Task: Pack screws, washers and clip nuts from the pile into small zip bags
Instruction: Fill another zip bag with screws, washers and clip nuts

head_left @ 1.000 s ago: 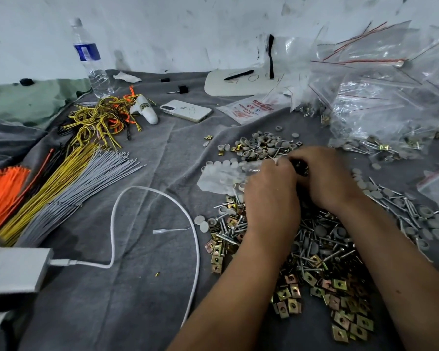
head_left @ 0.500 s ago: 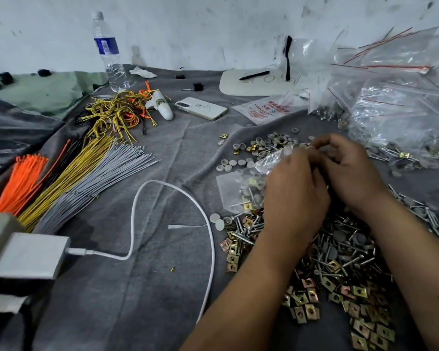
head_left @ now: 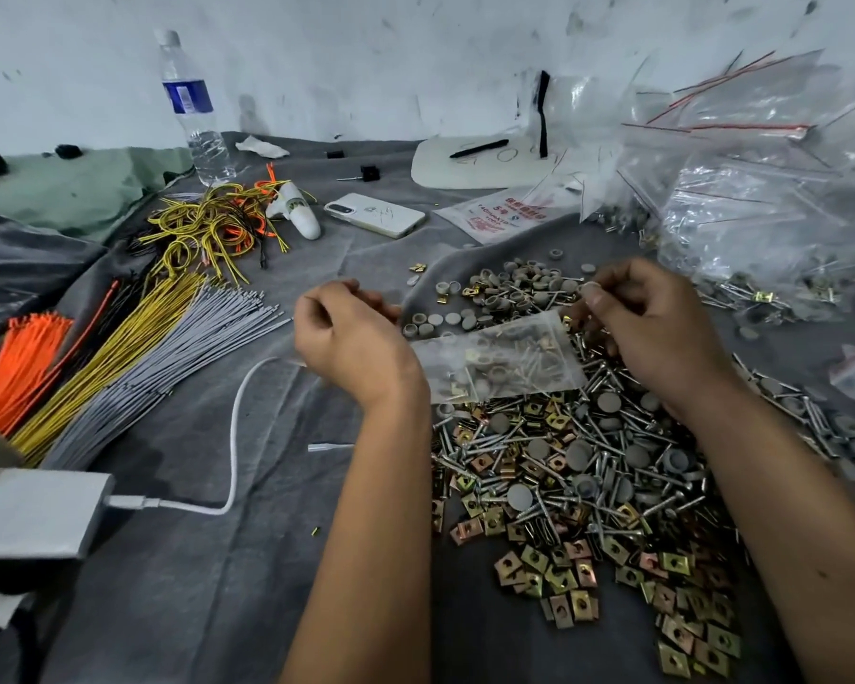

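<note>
A small clear zip bag (head_left: 502,365) with screws, grey washers and clip nuts inside lies across the top of the pile (head_left: 578,481), between my two hands. My right hand (head_left: 652,333) has its fingers curled at the bag's right edge and upper corner and pinches it there. My left hand (head_left: 349,340) is off to the left of the bag, over the grey cloth, with curled fingers and nothing visible in them. Brass clip nuts (head_left: 672,599) spread at the pile's near end. Grey washers (head_left: 519,283) lie beyond the bag.
Filled and empty zip bags (head_left: 761,199) are heaped at the right. A phone (head_left: 375,214), a water bottle (head_left: 193,111), bundles of orange, yellow and grey ties (head_left: 134,357) and a white charger with cable (head_left: 35,520) lie at the left.
My hands were together over the bag; they have now drawn apart. The left hand has swung left off the bag, and the bag lies in full view.
</note>
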{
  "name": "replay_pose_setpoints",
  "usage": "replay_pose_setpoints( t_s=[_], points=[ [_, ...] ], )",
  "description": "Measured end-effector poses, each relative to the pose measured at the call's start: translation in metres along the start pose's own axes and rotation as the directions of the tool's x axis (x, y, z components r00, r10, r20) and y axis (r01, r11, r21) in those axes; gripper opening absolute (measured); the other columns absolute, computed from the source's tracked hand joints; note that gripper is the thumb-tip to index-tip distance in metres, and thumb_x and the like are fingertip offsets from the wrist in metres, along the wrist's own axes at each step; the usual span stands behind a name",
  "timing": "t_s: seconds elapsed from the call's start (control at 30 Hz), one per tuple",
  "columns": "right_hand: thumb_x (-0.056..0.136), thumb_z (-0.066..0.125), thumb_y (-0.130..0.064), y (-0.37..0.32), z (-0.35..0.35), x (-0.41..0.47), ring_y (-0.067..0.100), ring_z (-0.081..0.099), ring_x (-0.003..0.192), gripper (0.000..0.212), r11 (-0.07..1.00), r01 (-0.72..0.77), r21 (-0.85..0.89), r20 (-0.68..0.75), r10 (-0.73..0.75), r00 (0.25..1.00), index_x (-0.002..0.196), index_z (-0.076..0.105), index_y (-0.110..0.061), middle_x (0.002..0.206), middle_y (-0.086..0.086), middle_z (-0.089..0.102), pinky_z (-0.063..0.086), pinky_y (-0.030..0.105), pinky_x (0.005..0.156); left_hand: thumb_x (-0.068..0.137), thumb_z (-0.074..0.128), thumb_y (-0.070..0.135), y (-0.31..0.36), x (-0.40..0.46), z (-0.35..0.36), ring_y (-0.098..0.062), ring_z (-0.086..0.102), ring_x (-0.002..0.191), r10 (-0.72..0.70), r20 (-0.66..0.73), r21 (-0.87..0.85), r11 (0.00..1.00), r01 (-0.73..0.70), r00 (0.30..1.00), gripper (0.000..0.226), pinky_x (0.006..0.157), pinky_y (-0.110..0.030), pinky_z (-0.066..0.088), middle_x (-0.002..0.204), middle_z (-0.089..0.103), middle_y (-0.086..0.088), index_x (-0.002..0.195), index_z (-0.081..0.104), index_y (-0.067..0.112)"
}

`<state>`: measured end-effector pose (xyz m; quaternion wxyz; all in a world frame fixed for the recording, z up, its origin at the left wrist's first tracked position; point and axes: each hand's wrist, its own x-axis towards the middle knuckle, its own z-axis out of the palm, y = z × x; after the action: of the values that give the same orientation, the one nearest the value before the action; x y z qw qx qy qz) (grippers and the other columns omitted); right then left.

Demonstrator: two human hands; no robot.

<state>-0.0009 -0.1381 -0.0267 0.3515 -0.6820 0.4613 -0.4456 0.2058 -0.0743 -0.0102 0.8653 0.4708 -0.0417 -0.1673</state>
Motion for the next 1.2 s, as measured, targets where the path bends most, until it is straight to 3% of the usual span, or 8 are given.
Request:
replay_pose_setpoints(
  t_s=[0.1,0.23,0.4,0.5,0.63,0.73,0.97,1.2],
  points=[
    [0.102,0.061,-0.021,-0.003,-0.002,-0.001,0.016,0.073,0.068,0.005,1.000,-0.004,-0.007,-0.008,0.004,1.000,0.097,0.061,-0.023,0.086,-0.004,0.078,0.050,0.031,0.057,0.096,0.054,0.006,-0.008,-0.017,0.002,-0.013,0.048,0.058,0.167,0.268,0.263,0.935,-0.239,0.949,0.027,0.055,-0.031,0.037,0.061,0.054,-0.001,0.070,0.056,0.015],
    [0.103,0.059,-0.023,-0.005,-0.001,-0.001,0.017,0.073,0.063,0.004,0.999,-0.032,-0.029,0.035,0.033,0.999,0.101,0.060,-0.021,0.085,0.002,0.077,0.054,0.034,0.052,0.090,0.064,0.022,-0.020,-0.051,0.004,-0.005,0.053,0.053,0.171,0.724,0.438,0.635,-0.636,0.668,0.018,0.049,-0.030,0.046,0.060,0.057,0.008,0.074,0.057,0.019],
    [0.104,0.057,-0.030,-0.008,-0.002,-0.002,0.002,0.068,0.071,0.012,0.999,-0.050,0.006,0.094,0.049,0.994,0.093,0.062,-0.031,0.087,-0.003,0.074,0.047,0.024,0.060,0.086,0.069,0.046,-0.029,-0.061,0.003,-0.016,0.057,0.063,0.060,0.846,0.461,0.419,-0.782,0.531,0.031,0.057,-0.036,0.044,0.067,0.058,0.007,0.084,0.052,0.020],
    [0.105,0.055,-0.028,-0.012,-0.001,-0.005,0.013,0.067,0.074,0.021,0.990,-0.068,0.125,0.187,0.044,0.981,0.087,0.062,-0.036,0.091,0.001,0.078,0.044,0.025,0.053,0.081,0.074,0.050,-0.029,-0.061,0.003,-0.022,0.060,0.069,0.033,0.839,0.481,0.421,-0.769,0.542,0.039,0.059,-0.039,0.048,0.071,0.060,0.004,0.087,0.050,0.019],
    [0.105,0.055,-0.025,-0.014,-0.001,-0.006,0.012,0.070,0.078,0.020,0.980,-0.077,0.186,0.240,0.030,0.970,0.090,0.061,-0.037,0.094,-0.001,0.079,0.044,0.021,0.051,0.079,0.078,0.027,-0.026,-0.055,0.003,-0.021,0.062,0.067,-0.008,0.781,0.540,0.512,-0.668,0.625,0.025,0.061,-0.041,0.053,0.068,0.063,0.001,0.083,0.057,0.013],
    [0.102,0.061,-0.024,-0.013,-0.001,-0.007,0.012,0.069,0.069,0.011,0.986,-0.031,0.166,0.254,-0.012,0.967,0.094,0.063,-0.032,0.094,-0.001,0.079,0.044,0.019,0.049,0.078,0.077,0.018,-0.023,-0.052,0.003,-0.014,0.063,0.061,-0.026,0.738,0.563,0.574,-0.594,0.674,0.014,0.055,-0.030,0.050,0.063,0.065,0.003,0.074,0.064,0.016],
    [0.085,0.079,-0.019,-0.014,0.002,-0.010,-0.001,0.073,0.088,0.020,0.960,0.268,-0.085,0.347,-0.224,0.911,0.104,0.079,-0.027,0.093,-0.015,0.078,0.056,0.016,0.078,0.080,0.071,0.006,-0.021,-0.049,0.003,-0.009,0.062,0.053,0.105,0.691,0.465,0.693,-0.551,0.715,0.014,0.050,-0.028,0.050,0.058,0.064,0.004,0.072,0.066,0.016],
    [0.084,0.082,-0.015,-0.026,-0.010,-0.010,0.003,0.073,0.087,0.020,0.959,0.281,-0.028,0.194,-0.271,0.943,0.103,0.078,-0.020,0.092,-0.010,0.077,0.058,0.018,0.076,0.083,0.078,0.009,-0.019,-0.040,0.003,-0.003,0.051,0.047,0.211,0.634,0.406,0.728,-0.552,0.744,0.023,0.048,-0.016,0.039,0.053,0.057,0.011,0.070,0.066,0.024]
  ],
)
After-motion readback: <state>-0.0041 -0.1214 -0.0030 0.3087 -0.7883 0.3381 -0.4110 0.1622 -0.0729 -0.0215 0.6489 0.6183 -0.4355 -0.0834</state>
